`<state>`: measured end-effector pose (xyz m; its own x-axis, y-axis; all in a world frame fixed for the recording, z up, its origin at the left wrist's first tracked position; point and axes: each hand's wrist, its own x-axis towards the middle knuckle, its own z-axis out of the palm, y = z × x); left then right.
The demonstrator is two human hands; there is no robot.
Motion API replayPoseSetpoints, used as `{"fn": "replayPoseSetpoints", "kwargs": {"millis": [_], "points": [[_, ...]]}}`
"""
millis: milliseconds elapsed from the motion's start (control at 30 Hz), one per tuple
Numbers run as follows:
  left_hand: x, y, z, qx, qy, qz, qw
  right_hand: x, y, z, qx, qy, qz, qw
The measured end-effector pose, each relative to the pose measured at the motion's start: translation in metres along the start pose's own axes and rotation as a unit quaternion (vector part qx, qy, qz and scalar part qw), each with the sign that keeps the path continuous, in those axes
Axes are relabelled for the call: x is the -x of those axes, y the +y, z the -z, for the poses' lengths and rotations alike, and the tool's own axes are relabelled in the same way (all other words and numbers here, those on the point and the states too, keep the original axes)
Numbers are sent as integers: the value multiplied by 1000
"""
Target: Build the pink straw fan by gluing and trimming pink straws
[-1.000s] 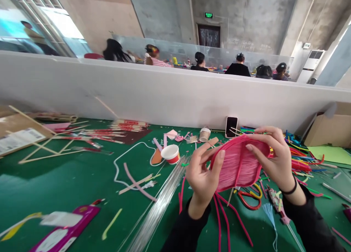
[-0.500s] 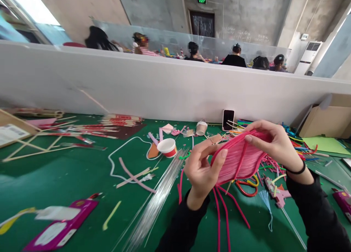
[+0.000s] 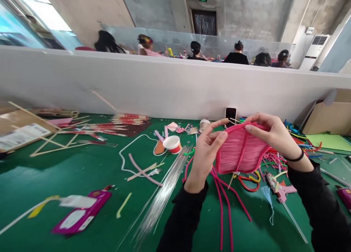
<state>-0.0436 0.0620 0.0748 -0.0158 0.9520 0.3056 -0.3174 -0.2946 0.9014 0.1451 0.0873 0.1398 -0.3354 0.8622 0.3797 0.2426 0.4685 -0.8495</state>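
A pink panel of fine strands (image 3: 230, 155), rimmed and crossed by darker pink fuzzy stems, is held up in front of me. My right hand (image 3: 270, 135) pinches its top edge, thumb on the near face and fingers behind. At its upper left corner is my left hand (image 3: 207, 151), thumb and fingers closed about the edge. A thin wooden stick (image 3: 231, 180) pokes out beneath the panel. Below it, loose pink fuzzy stems (image 3: 221, 212) trail down over the green table (image 3: 93, 175). Red-and-yellow-handled scissors (image 3: 249, 184) lie just under the panel.
Right of the scissors lie a pink glue gun (image 3: 282, 190) and a blue tassel (image 3: 266, 197). A bundle of clear strands (image 3: 164, 195), a paper cup (image 3: 172, 144) and a purple device (image 3: 82, 212) are to the left. A phone (image 3: 230, 117) leans against the white partition (image 3: 164, 87).
The pink panel has turned to face me more squarely, its lower edge now level. My left hand's fingers have straightened somewhat. The whole view has shifted slightly, moving the table items rightward.
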Motion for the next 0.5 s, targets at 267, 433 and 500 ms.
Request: {"fn": "replayPoseSetpoints", "kwargs": {"millis": [267, 433, 500], "points": [[-15, -4, -6, 26, -27, -2, 999, -12, 17, 4, -18, 16, 9, 1000], [-15, -8, -15, 6, -2, -11, 1000, -12, 23, 6, 1, 37, 18, 999], [-17, -10, -17, 4, 6, -13, 1000, -12, 24, 9, -5, 28, 10, 1000]]}}
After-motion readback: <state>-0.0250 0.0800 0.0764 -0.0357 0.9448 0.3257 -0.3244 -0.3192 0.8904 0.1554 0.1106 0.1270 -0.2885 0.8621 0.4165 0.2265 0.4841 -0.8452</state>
